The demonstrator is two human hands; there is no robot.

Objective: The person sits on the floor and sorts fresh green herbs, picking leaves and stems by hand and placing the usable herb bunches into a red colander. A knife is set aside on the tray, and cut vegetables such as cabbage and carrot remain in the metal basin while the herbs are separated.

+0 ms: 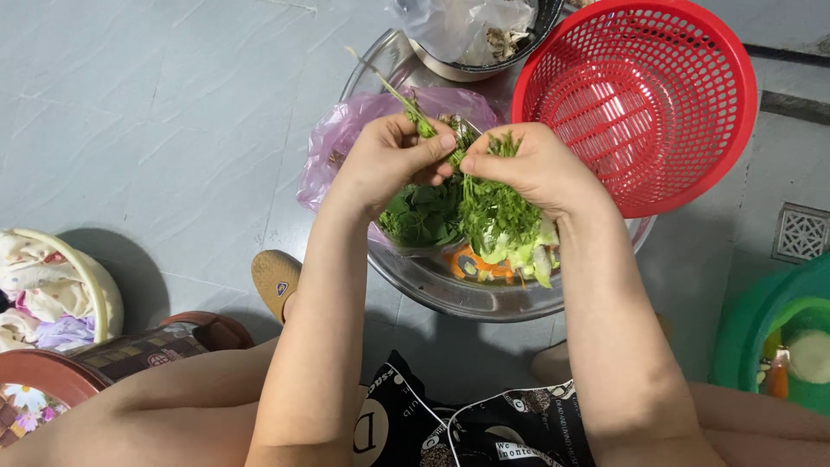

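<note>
My left hand [393, 160] pinches a long green herb stem [399, 93] that sticks up and away to the upper left. My right hand [536, 169] grips a bunch of leafy green herbs [494, 212], fingertips meeting those of the left hand. Both hands hover over a large steel basin [450, 290] on the floor. In the basin lie leafy greens [424, 220], pale lettuce-like pieces [527, 251] and something orange [471, 264]. A pink plastic bag [341, 130] lies in the basin's left side.
A red perforated plastic basket [644, 95] leans on the basin's right rim. A smaller metal bowl with a clear bag [471, 35] sits behind. A green tub [774, 333] and floor drain [801, 232] are right; a slipper [275, 281] and cloth-filled basket [52, 285] left.
</note>
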